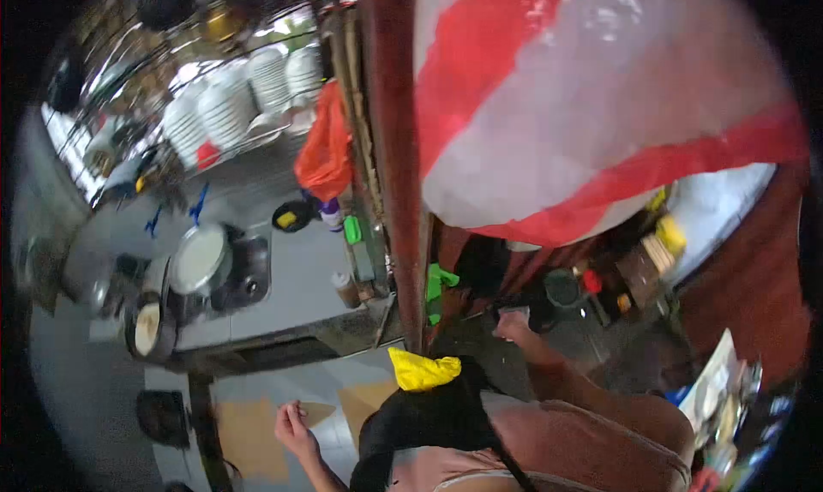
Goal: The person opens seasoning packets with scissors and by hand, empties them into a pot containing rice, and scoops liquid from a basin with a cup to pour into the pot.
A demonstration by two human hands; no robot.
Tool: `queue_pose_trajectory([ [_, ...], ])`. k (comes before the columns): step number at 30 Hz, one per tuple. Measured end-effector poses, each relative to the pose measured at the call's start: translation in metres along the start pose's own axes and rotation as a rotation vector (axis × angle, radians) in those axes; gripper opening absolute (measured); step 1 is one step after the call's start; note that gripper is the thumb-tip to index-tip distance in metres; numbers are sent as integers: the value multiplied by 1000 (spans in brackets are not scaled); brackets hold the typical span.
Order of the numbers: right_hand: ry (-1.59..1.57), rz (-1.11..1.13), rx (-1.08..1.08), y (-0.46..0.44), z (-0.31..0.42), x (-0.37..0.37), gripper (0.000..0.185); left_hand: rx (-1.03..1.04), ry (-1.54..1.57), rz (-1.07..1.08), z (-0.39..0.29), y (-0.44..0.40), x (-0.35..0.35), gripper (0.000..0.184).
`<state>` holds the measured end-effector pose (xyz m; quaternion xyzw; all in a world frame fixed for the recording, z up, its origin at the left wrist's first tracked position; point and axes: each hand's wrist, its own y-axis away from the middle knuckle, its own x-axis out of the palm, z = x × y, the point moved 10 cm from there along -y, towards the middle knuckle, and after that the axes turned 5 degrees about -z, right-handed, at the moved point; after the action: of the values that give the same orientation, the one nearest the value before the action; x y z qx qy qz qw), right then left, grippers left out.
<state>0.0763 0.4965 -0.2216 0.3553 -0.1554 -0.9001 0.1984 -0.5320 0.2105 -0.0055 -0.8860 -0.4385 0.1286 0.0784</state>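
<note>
My left hand (pixel 297 429) hangs over the floor at the lower left, its fingers loosely curled, with nothing visible in them. My right hand (pixel 513 326) reaches forward past the dark red post, fingers closed, beside a small pale item that is too blurred to name. Close by it are a green bowl (pixel 562 288) and a red-topped container (pixel 591 280). Between my arms, a bunched yellow cloth (pixel 424 370) lies against my black apron (pixel 411 419).
A dark red post (pixel 393 149) rises in the middle. A red-and-white plastic bag (pixel 600 106) hangs close overhead at the right. To the left are a sink (pixel 249 273) with a large white basin (pixel 201 259), and a rack of stacked white bowls (pixel 225 111). Cardboard (pixel 249 436) lies on the floor.
</note>
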Motion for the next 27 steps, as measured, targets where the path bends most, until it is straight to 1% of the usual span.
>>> queue_pose_trajectory([
  [1,643,-175,157,5,-8,-12,20,20,4,42,-2,-11,6,29],
  [2,620,-207,184,15,-7,-17,20,19,-15,103,0,-21,20,29],
  [3,419,-264,350,42,-36,-24,21,8,-11,173,9,-21,32,29],
  [4,154,-348,566,98,-94,-15,23,-3,51,282,4,-28,63,30],
  [5,-95,-403,722,135,-137,5,26,11,69,357,0,-23,75,30],
  [6,303,-347,663,144,-155,7,28,90,71,435,-9,-20,94,30],
  [7,257,-390,711,170,-167,12,28,174,74,508,-16,-22,112,31],
  [8,245,-422,801,196,-180,16,27,203,99,572,-9,-24,128,31],
  [9,231,-448,889,222,-192,22,26,198,81,571,13,-27,139,30],
  [10,187,-480,932,244,-196,28,26,186,59,568,35,-36,147,28],
  [11,74,-686,955,264,-203,21,25,216,85,618,61,-40,164,28],
  [12,-41,-885,972,285,-215,22,24,109,125,687,89,-46,183,29],
  [13,-78,-911,999,290,-241,28,24,-2,158,747,115,-50,200,29],
  [14,-123,-985,918,283,-270,20,23,20,122,770,104,-42,212,29],
  [16,-272,-1121,837,308,-266,-3,23,122,21,786,59,-16,232,29],
  [17,-378,-1180,853,321,-245,-10,24,152,-21,803,38,-4,243,29],
  [19,-239,-1268,803,328,-268,-46,24,200,-67,841,-3,35,271,30],
  [21,-508,-1228,822,348,-251,-74,24,230,-110,884,-34,73,299,31],
  [25,-612,-1354,680,360,-271,-127,25,282,-160,1009,-72,148,364,33],
  [27,-502,-1383,739,378,-272,-142,24,308,-182,1084,-85,184,390,34],
])
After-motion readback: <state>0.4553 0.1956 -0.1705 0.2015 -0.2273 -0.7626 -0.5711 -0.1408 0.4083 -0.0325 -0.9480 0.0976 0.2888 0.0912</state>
